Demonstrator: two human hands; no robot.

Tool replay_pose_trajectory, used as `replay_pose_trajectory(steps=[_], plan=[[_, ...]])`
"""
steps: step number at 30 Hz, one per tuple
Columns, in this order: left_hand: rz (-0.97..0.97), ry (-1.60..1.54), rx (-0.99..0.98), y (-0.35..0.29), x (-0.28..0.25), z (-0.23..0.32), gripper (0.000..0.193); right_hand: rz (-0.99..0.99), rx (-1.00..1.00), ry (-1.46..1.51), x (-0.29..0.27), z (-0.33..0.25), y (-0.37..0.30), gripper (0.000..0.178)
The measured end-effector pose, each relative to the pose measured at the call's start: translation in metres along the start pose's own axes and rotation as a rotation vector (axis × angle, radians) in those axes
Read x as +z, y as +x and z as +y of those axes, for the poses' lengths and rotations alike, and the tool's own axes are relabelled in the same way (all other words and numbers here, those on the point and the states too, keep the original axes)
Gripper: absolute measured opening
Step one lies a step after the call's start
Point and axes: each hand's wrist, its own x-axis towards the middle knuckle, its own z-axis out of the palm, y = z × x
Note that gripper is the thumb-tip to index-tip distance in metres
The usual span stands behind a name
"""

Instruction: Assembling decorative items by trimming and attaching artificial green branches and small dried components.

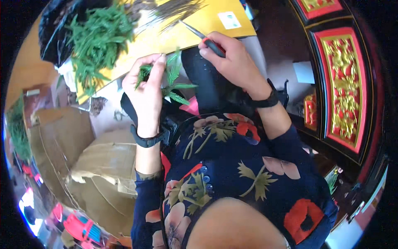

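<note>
My left hand (pixel 145 83) is closed on a green leafy sprig (pixel 173 74) with serrated, fern-like leaves, which fan out to the right of the fingers and below them. Where the stem is pinched is hidden by the fingers. My right hand (pixel 236 60) grips a slim hand tool (pixel 214 47) by its black-and-red handle. Its narrow metal tip points up and left over the yellow table (pixel 207 25), apart from the sprig. A large heap of similar green leaves (pixel 101 41) lies on the table to the left.
Thin brown stems (pixel 176 10) lie at the table's far side, near a white printed card (pixel 229 20). A black plastic bag (pixel 58 31) sits at the far left. Cardboard boxes (pixel 105 162) stand at lower left. Red-and-gold carved panels (pixel 342 87) line the right.
</note>
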Motion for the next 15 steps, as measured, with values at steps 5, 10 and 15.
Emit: replay_pose_trajectory(steps=[5, 10, 15], plan=[[0.053, -0.006, -0.023, 0.002, -0.003, 0.006, 0.007, -0.042, -0.176, -0.126, 0.014, -0.009, -0.003, 0.023], [0.106, -0.01, -0.042, -0.002, -0.004, 0.011, 0.006, -0.083, -0.195, -0.192, 0.02, -0.006, -0.001, 0.023], [0.13, -0.004, 0.093, -0.001, -0.003, 0.002, 0.006, -0.139, -0.215, -0.119, 0.018, -0.007, 0.002, 0.021]])
